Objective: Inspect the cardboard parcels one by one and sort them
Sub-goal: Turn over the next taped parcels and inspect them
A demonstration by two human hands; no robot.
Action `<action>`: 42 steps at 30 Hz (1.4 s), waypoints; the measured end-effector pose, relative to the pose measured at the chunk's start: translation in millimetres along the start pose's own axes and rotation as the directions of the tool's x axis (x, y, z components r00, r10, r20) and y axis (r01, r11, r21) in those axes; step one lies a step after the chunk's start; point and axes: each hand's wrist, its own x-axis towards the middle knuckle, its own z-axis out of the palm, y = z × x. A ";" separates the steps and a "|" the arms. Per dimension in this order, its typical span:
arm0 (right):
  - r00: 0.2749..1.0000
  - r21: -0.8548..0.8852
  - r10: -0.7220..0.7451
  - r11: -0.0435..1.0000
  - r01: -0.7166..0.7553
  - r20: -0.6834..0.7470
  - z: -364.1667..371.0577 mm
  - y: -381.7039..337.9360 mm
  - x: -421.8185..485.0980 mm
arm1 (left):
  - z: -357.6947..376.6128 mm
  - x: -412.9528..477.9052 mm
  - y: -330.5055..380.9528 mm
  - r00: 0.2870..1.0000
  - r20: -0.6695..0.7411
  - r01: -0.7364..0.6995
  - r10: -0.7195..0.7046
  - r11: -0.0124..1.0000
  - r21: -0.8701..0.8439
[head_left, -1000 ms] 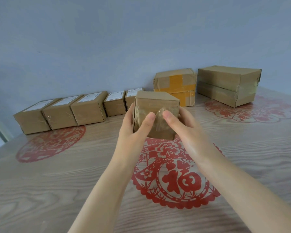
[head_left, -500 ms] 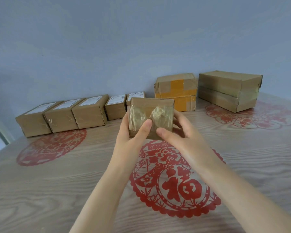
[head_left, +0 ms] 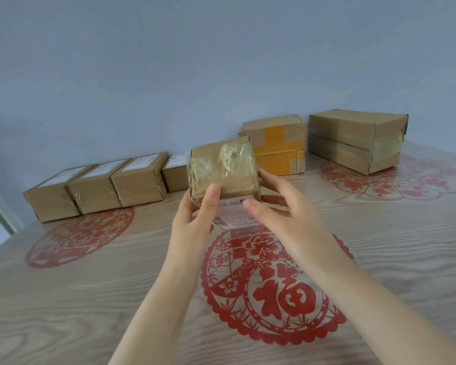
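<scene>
A small brown cardboard parcel (head_left: 223, 171) with crinkled clear tape on its facing side is held up above the middle of the table. My left hand (head_left: 195, 219) grips its lower left corner, thumb on the front face. My right hand (head_left: 277, 209) curls round its right side from behind and below. A white label shows on the parcel's underside, partly hidden by my hands.
A row of several labelled parcels (head_left: 95, 184) lines the back left by the wall. A parcel with orange tape (head_left: 278, 144) and a larger taped box (head_left: 356, 139) stand at the back right. The wooden table (head_left: 77, 299) carries red paper-cut designs.
The parcel has been tipped back in both hands, so its taped face turned upward and the labelled underside came into view. My right thumb slid off the front face.
</scene>
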 end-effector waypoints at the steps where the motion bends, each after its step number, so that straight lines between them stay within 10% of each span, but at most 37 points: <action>1: 0.999 -0.022 -0.031 0.999 0.030 -0.041 -1.0 0.7 0.0 | 0.6 -1.2 0.2 1.000 0.015 -0.021 0.021 1.000 -0.006; 15: 0.993 0.278 -0.016 0.959 0.048 -0.116 -0.5 1.0 -0.1 | 5.0 -5.9 -2.7 0.982 0.109 -0.142 0.152 0.985 -0.093; 24: 0.987 0.452 -0.045 0.892 -0.030 0.153 1.1 -6.3 -1.2 | 6.8 -6.8 0.1 0.999 0.041 -0.022 0.032 0.973 -0.228; 34: 0.988 0.586 0.150 0.803 -0.104 -0.031 -3.3 2.1 4.2 | 8.5 -3.5 -13.1 0.974 0.179 0.154 -0.141 0.986 -0.059; 42: 0.977 0.548 0.171 0.809 -0.214 0.130 3.4 1.3 -0.7 | -2.4 -0.1 -3.2 0.994 0.029 0.108 -0.104 0.976 -0.189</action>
